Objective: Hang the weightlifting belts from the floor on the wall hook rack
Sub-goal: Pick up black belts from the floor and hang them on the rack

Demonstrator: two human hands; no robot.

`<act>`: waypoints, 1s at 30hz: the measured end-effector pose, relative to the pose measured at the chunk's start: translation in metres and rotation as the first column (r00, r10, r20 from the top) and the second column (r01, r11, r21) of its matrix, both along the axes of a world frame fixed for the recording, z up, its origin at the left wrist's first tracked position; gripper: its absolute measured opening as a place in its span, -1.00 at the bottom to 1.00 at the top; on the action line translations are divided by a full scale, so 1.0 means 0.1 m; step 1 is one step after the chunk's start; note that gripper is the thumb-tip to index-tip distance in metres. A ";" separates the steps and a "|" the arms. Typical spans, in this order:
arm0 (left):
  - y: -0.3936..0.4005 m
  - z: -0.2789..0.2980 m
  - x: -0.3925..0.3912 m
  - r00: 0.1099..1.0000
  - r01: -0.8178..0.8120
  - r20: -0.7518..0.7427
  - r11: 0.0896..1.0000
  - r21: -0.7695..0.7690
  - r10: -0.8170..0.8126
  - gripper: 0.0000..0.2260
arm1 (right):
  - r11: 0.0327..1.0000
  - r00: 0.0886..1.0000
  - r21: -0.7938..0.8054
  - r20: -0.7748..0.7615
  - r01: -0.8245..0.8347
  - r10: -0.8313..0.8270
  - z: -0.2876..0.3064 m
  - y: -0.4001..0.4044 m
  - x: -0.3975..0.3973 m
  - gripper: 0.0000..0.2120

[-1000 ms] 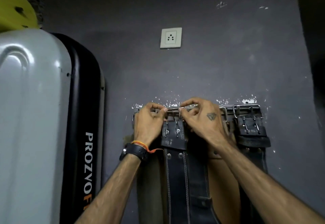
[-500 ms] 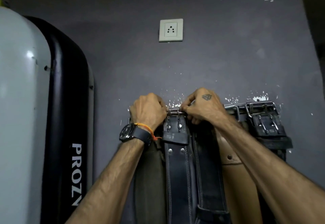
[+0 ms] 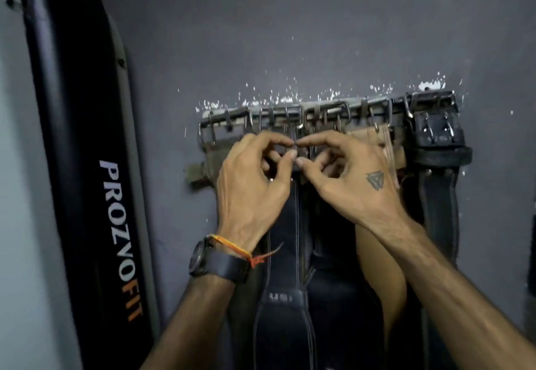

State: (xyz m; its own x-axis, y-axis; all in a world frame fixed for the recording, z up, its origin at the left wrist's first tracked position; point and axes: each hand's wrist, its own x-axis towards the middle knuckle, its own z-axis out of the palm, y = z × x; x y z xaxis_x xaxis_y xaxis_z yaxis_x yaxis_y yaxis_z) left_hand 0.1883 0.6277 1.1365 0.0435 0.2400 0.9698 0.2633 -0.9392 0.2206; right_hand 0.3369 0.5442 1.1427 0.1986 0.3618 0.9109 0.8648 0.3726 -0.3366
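Pinching the black belt's [image 3: 290, 239] top between thumb and forefinger, our left hand [image 3: 255, 187] and right hand [image 3: 348, 184] meet fingertip to fingertip, seemingly steadying its buckle; just beyond them the rack [image 3: 290, 114] already carries other belts either side.

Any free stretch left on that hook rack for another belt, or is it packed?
The metal hook rack looks packed: buckles crowd it from the olive belt to the black leather belt at its right end. Both hands cover the middle. Only grey wall above is bare.
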 end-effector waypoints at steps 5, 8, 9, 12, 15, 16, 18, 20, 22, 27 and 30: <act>-0.47 -1.60 -0.04 0.927 0.362 0.043 0.858 -0.364 -0.373 -0.91 | 0.974 0.981 -0.168 -0.147 -0.154 0.130 -1.51 -0.54 -0.16 -0.78; -0.83 -2.65 -0.08 0.867 0.436 0.106 0.640 -0.633 -0.487 -0.89 | 0.910 0.960 -0.365 -0.260 -0.198 0.105 -2.53 -0.91 -0.13 -0.72; -0.99 -3.02 -0.08 0.859 0.416 0.107 0.561 -0.715 -0.500 -0.89 | 0.866 0.953 -0.454 -0.293 -0.210 0.077 -2.90 -1.08 -0.11 -0.69; -1.38 -4.06 -0.02 0.838 0.293 0.032 0.399 -0.869 -0.545 -0.87 | 0.690 0.926 -0.669 -0.378 -0.276 0.004 -3.87 -1.56 -0.01 -0.63; -1.78 -4.94 0.05 0.807 0.112 0.014 0.129 -0.985 -0.590 -0.67 | 0.475 0.886 -0.799 -0.457 -0.368 -0.082 -4.67 -2.01 0.15 -0.54; -1.88 -5.21 0.05 0.805 0.065 0.014 0.063 -0.996 -0.593 -0.64 | 0.414 0.888 -0.830 -0.449 -0.373 -0.100 -4.90 -2.11 0.22 -0.49; -2.16 -5.75 0.06 0.836 0.003 0.024 -0.040 -0.999 -0.548 -0.71 | 0.305 0.899 -0.877 -0.422 -0.372 -0.116 -5.42 -2.32 0.38 -0.43; -2.41 -6.22 0.06 0.873 -0.059 -0.002 -0.103 -0.993 -0.487 -0.76 | 0.249 0.902 -0.891 -0.417 -0.380 -0.116 -5.99 -2.54 0.55 -0.46; -2.67 -6.70 0.07 0.894 -0.119 -0.024 -0.186 -0.975 -0.447 -0.79 | 0.195 0.896 -0.897 -0.425 -0.396 -0.132 -6.53 -2.76 0.69 -0.50; -3.36 -8.20 0.06 0.921 -0.183 -0.031 -0.360 -0.915 -0.389 -0.72 | 0.035 0.866 -0.886 -0.460 -0.463 -0.195 -7.82 -3.27 0.90 -0.58; -3.55 -8.57 0.26 0.956 -0.139 -0.005 -0.437 -0.888 -0.293 -0.75 | -0.076 0.857 -0.880 -0.433 -0.469 -0.278 -8.62 -3.43 0.98 -0.59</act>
